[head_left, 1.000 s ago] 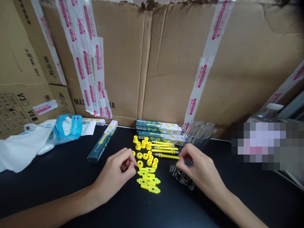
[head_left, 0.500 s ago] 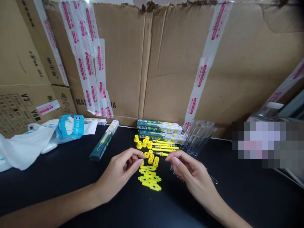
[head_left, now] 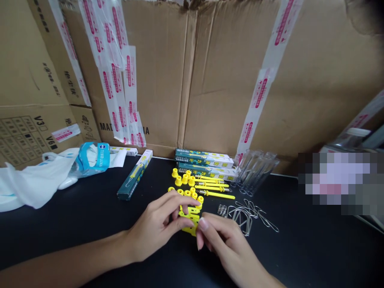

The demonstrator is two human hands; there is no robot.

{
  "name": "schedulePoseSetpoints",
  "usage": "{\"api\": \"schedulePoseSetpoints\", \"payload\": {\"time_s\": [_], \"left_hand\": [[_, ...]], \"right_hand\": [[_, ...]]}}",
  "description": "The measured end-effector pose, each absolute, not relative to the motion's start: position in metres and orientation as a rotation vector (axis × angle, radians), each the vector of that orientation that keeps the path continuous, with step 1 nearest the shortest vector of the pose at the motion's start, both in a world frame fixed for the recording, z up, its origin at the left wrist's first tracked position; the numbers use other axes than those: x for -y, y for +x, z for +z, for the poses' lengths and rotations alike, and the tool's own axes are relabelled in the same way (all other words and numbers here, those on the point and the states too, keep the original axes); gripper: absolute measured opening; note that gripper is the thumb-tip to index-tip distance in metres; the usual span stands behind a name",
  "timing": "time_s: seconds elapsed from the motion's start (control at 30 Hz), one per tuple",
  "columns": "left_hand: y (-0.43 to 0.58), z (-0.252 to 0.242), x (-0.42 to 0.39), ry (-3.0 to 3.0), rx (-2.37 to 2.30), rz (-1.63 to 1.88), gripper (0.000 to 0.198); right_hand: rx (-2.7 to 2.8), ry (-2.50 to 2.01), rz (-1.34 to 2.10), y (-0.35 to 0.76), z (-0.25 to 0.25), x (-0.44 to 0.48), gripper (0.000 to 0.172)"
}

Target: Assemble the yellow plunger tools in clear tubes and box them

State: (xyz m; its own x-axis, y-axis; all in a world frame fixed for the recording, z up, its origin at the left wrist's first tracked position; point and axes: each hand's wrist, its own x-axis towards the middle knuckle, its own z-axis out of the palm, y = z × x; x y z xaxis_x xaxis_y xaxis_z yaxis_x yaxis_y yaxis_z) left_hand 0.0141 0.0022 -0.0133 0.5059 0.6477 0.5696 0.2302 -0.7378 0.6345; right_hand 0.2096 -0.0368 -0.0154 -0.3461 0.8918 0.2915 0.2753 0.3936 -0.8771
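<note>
My left hand [head_left: 163, 222] hovers over the flat yellow plastic plates [head_left: 189, 212], its thumb and fingertips spread apart with nothing seen between them. Right beside the plates, my right hand [head_left: 223, 238] has thumb and forefinger pressed together; whatever lies in that pinch is hidden. Behind the left fingers stand several yellow flanged caps [head_left: 178, 181]. Yellow rods [head_left: 217, 195] with metal springs at one end lie further back. Small coiled springs [head_left: 222, 210] and bent wire hooks [head_left: 242, 216] rest beyond my right hand.
Clear plastic tubes [head_left: 255, 172] stand at the back right near two stacked printed boxes [head_left: 207, 164]. Another slim box [head_left: 135, 175] lies left of them. A blue and white tissue pack [head_left: 94, 158] sits at the left. A cardboard wall [head_left: 159, 80] closes off the back.
My right hand has moved left and toward me, to the yellow plates, uncovering the springs and hooks. My left hand has shifted slightly right over the plates. The view has tilted a little.
</note>
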Motion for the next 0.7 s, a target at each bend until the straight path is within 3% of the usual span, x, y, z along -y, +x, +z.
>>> {"api": "schedulePoseSetpoints", "payload": {"time_s": [0.23, 0.4, 0.5, 0.6, 0.7], "left_hand": [[0.027, -0.007, 0.000, 2.131, -0.623, 1.277, 0.019], [0.027, -0.006, -0.002, 1.967, -0.738, 1.167, 0.012], [0.025, -0.006, -0.002, 1.778, -0.773, 1.055, 0.021], [0.025, -0.007, -0.003, 1.625, -0.776, 1.004, 0.031], [0.025, -0.009, -0.005, 1.554, -0.771, 1.033, 0.028]], "right_hand": [[1.794, -1.026, 1.125, 0.206, -0.020, 0.034, 0.064], [1.748, -1.052, 1.267, 0.206, -0.023, 0.031, 0.070], [1.735, -1.066, 1.314, 0.206, -0.023, 0.030, 0.068], [1.737, -1.068, 1.239, 0.206, -0.024, 0.030, 0.058], [1.711, -1.054, 1.054, 0.208, -0.027, 0.031, 0.030]]}}
